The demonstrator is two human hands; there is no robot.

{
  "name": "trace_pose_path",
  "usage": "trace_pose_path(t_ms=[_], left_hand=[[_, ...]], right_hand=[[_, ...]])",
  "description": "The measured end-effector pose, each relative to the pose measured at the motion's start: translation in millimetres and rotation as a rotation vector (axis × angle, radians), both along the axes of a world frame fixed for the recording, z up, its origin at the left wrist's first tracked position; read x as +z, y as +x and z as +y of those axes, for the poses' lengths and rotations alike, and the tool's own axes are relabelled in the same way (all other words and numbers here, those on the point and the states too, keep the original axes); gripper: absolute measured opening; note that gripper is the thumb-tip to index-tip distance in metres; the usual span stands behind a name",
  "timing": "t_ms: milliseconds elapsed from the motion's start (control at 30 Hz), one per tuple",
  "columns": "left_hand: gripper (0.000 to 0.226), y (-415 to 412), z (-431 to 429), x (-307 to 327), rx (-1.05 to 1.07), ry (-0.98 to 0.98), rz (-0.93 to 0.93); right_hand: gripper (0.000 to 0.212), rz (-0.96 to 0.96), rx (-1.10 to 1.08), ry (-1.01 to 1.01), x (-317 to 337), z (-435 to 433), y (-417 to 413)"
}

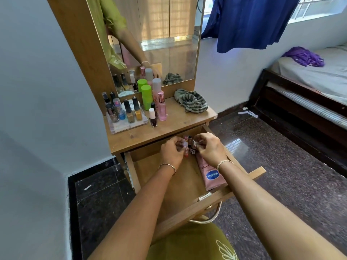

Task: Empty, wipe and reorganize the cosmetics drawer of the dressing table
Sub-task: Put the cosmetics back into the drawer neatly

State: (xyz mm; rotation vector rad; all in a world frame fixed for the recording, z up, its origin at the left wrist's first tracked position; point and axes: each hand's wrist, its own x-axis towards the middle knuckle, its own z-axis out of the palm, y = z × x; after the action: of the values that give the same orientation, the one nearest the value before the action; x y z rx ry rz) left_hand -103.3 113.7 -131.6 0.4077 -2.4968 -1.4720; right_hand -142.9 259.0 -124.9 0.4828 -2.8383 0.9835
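Behind the open light-wood drawer (134,173), towards its left, we see dark-capped nail-polish bottles (129,111) on a clear plastic tray (127,125). Over the drawer's back end, the left hand (171,152) curls round small red-and-pink cosmetic bottles (188,146). The right hand (211,150) pinches the same cluster. A pink Vaseline tube (211,172) lies along the drawer's right wall.

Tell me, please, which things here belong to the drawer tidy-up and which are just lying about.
Job: drawer, small bottles held by left hand and right hand, Vaseline tube, striped cloth, tabletop cosmetics.
Lying about: purple garment, blue curtain, paper scraps.
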Motion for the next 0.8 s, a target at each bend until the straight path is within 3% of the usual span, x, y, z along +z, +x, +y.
trace_pose_path(t_ms=[233, 667, 800], left_hand=[[0.025, -15, 3, -13, 0.007, -0.05, -0.029], [0.033, -8, 1, -10, 0.019, 0.0, -0.039], [0.026, 4, -4, 6, 0.06, 0.02, 0.007]], right_hand=[[0.032, 0.008, 0.053, 0.097, -10, -6, -8], [0.029, 0.025, 0.031, 0.121, -2, -2, -4], [0.03, 0.032, 0.037, 0.067, 12, -1, 0]])
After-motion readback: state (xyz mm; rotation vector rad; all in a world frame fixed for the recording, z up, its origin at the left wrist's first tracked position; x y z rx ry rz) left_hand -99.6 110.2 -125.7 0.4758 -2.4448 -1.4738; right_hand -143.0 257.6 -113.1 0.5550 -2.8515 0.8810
